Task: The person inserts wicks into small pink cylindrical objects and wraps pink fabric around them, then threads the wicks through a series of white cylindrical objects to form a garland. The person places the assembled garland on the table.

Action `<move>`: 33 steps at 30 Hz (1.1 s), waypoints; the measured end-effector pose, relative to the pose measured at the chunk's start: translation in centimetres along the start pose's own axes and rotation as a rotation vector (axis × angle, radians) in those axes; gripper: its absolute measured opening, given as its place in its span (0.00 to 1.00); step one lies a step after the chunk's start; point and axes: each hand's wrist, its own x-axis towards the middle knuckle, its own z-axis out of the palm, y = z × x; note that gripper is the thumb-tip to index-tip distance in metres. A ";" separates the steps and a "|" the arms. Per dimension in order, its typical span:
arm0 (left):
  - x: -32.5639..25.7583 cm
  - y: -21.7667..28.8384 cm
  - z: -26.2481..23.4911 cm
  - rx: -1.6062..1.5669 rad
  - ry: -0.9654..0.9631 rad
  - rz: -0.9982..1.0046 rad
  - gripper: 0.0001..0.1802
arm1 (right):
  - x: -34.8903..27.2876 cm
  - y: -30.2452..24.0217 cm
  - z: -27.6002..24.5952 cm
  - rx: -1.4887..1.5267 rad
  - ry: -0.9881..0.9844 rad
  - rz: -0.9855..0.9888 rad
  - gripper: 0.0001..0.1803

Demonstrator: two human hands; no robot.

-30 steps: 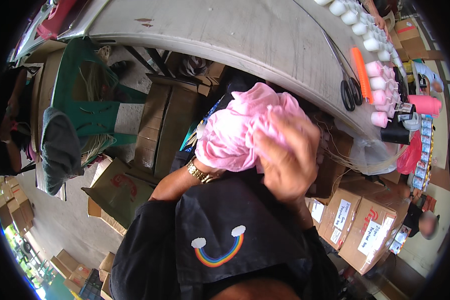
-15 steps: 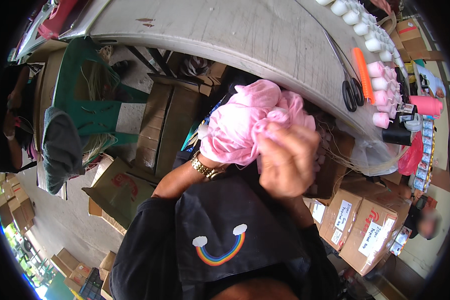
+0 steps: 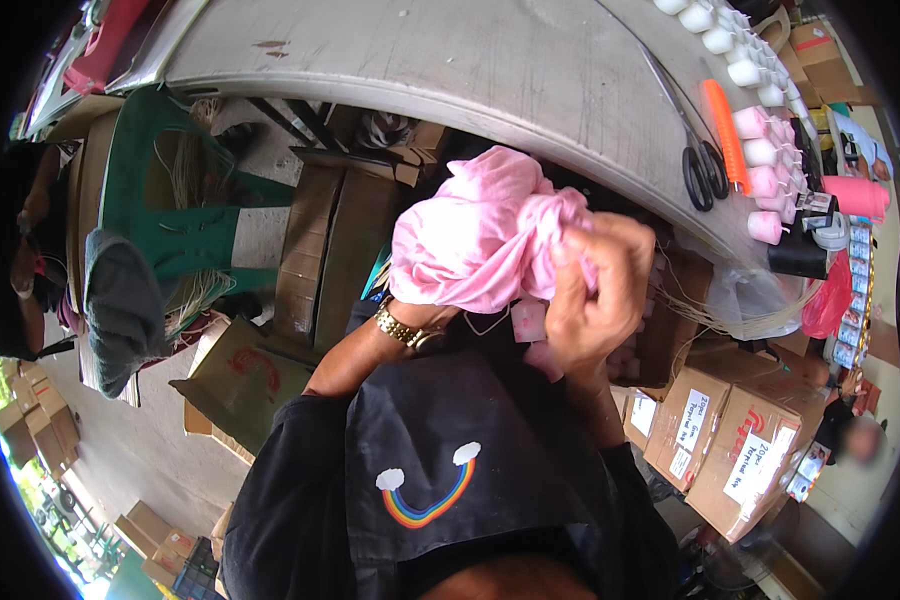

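Note:
A bunched pink cloth (image 3: 475, 240) is up in front of my chest, below the table's near edge. My left hand (image 3: 435, 316) is mostly hidden beneath it; only the part by the gold watch (image 3: 407, 328) shows, so its fingers cannot be seen. On the cloth's right side, my right hand (image 3: 605, 295) is closed, pinching a twisted fold between thumb and fingers. Just below the cloth, beside my right hand, are small pink and whitish cylinders (image 3: 529, 321) that look like candles, partly covered by the hand.
The grey table (image 3: 400, 70) runs across the top. On it lie scissors (image 3: 705, 175), an orange ridged tool (image 3: 724, 135), and pink and white candle-like pieces (image 3: 762, 183). Cardboard boxes (image 3: 740, 455) stand right; a green chair (image 3: 160, 190) with a grey towel (image 3: 125, 300) stands left. People are at both sides.
The cloth has shifted slightly left and been twisted on its right side. My right hand has moved a little right and turned, uncovering the pink cylinders below.

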 end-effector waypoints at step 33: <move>8.1 10.5 -2.0 0.835 -0.227 0.369 0.10 | -2.7 7.6 -2.8 -0.137 -0.014 0.445 0.20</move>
